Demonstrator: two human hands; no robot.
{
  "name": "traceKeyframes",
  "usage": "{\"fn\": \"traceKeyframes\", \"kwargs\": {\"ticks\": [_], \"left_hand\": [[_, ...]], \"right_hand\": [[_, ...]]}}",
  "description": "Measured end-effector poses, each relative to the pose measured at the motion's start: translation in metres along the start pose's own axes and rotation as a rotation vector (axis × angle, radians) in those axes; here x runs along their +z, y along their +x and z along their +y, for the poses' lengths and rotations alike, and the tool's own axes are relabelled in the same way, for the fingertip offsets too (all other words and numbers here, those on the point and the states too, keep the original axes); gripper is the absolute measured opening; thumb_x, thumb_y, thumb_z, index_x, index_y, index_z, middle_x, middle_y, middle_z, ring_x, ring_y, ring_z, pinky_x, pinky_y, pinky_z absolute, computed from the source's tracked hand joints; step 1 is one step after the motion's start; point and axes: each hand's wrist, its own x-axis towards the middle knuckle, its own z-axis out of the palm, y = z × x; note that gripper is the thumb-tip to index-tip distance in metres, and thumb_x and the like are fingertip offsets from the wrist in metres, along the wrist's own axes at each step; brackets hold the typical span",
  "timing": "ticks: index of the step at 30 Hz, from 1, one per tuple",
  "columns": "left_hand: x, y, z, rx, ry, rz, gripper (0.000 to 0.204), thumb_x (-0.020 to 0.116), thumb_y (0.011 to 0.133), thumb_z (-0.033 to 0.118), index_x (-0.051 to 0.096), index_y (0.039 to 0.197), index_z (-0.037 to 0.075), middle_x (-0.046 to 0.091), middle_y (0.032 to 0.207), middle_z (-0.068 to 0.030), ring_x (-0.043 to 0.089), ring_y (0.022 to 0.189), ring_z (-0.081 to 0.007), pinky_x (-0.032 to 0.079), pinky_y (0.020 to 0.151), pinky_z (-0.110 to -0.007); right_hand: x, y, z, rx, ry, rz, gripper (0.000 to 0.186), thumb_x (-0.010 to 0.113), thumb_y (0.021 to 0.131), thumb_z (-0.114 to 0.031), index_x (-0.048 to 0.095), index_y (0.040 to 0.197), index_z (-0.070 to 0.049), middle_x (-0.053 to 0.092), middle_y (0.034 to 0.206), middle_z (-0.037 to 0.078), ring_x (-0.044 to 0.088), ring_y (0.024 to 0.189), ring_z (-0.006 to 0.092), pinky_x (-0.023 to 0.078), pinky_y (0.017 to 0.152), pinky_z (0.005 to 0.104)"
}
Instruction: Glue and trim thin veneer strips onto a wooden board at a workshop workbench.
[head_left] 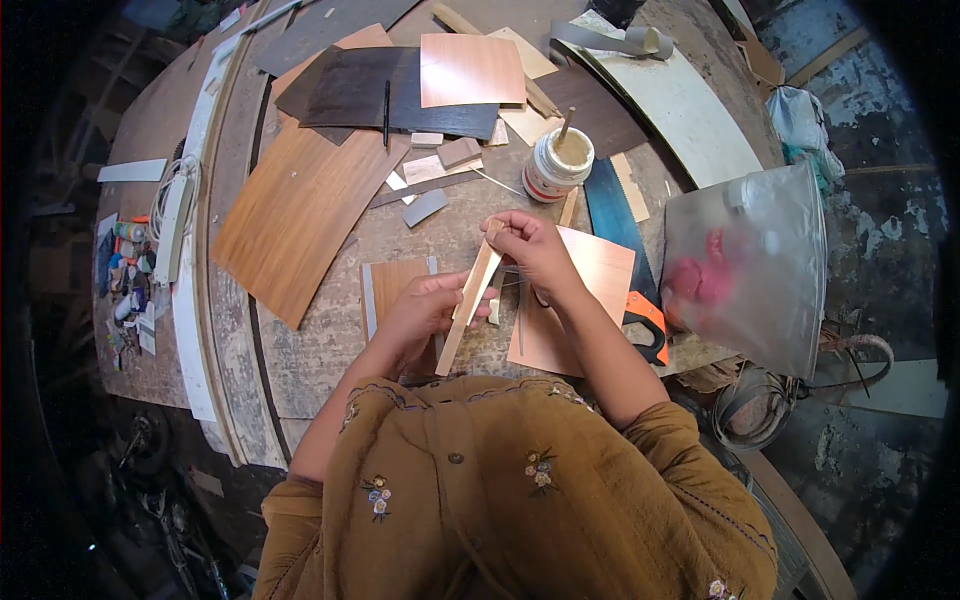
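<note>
A narrow pale wooden strip [463,318] slants between my two hands, close in front of my body. Its far end is pinched by the fingertips of my right hand [540,252]. Lower down, my left hand [425,308] holds the strip between thumb and fingers, with some fingertips showing past its right side. Beneath the right wrist lies a light peach veneer sheet [590,275]. Under the left hand is a brown wood panel [398,280] with grey strips along its edges. Something thin and dark shows below the right palm; I cannot make out what it is.
An open tub of pale paste [558,165] with a stick in it stands beyond my right hand. A handsaw [618,215] with an orange handle lies to the right, beside a clear plastic bag [745,270]. Brown veneer sheets [300,215] and small wood blocks [458,152] cover the table's far side.
</note>
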Motion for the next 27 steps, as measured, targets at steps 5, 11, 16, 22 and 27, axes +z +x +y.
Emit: {"fn": "traceKeyframes", "kwargs": {"ticks": [5, 11, 16, 22, 27], "left_hand": [[0.002, -0.001, -0.014, 0.143, 0.408, 0.031, 0.046, 0.050, 0.085, 0.001, 0.043, 0.131, -0.001, 0.061, 0.109, -0.0088, 0.060, 0.087, -0.0099, 0.049, 0.077, -0.023], [0.003, 0.002, -0.020, 0.196, 0.452, 0.068, 0.049, 0.049, 0.085, -0.003, 0.040, 0.134, 0.001, 0.059, 0.108, -0.0067, 0.058, 0.083, -0.0075, 0.049, 0.074, -0.021], [0.005, 0.004, -0.019, 0.208, 0.473, 0.066, 0.048, 0.047, 0.087, -0.002, 0.039, 0.134, 0.002, 0.060, 0.106, -0.0070, 0.059, 0.078, -0.0070, 0.050, 0.071, -0.021], [0.004, 0.006, -0.020, 0.153, 0.393, 0.076, 0.048, 0.048, 0.087, -0.003, 0.039, 0.134, 0.002, 0.062, 0.102, -0.0069, 0.059, 0.076, -0.0068, 0.050, 0.069, -0.020], [0.002, 0.007, -0.022, 0.165, 0.396, 0.066, 0.044, 0.044, 0.089, 0.003, 0.040, 0.133, 0.000, 0.063, 0.101, -0.0076, 0.059, 0.075, -0.0078, 0.051, 0.071, -0.022]], "right_hand": [[-0.001, 0.001, 0.001, 0.024, -0.039, 0.016, 0.020, 0.061, 0.083, -0.012, 0.061, 0.100, 0.000, 0.061, 0.080, 0.000, 0.053, 0.067, 0.0043, 0.042, 0.060, 0.0181], [-0.003, 0.003, 0.005, -0.004, -0.056, 0.034, 0.017, 0.061, 0.083, -0.010, 0.061, 0.097, -0.001, 0.061, 0.079, 0.000, 0.055, 0.067, 0.0045, 0.043, 0.061, 0.0180], [-0.006, 0.003, 0.007, -0.011, -0.048, 0.033, 0.018, 0.061, 0.083, -0.011, 0.061, 0.098, -0.001, 0.061, 0.080, 0.000, 0.056, 0.068, 0.0050, 0.043, 0.062, 0.0184], [-0.007, 0.004, 0.007, -0.009, -0.063, 0.033, 0.020, 0.061, 0.084, -0.012, 0.060, 0.100, 0.000, 0.062, 0.081, 0.001, 0.056, 0.070, 0.0054, 0.044, 0.063, 0.0184], [-0.007, 0.004, 0.007, 0.004, -0.039, 0.024, 0.022, 0.062, 0.084, -0.011, 0.060, 0.102, 0.001, 0.062, 0.083, 0.001, 0.056, 0.071, 0.0053, 0.044, 0.064, 0.0185]]}}
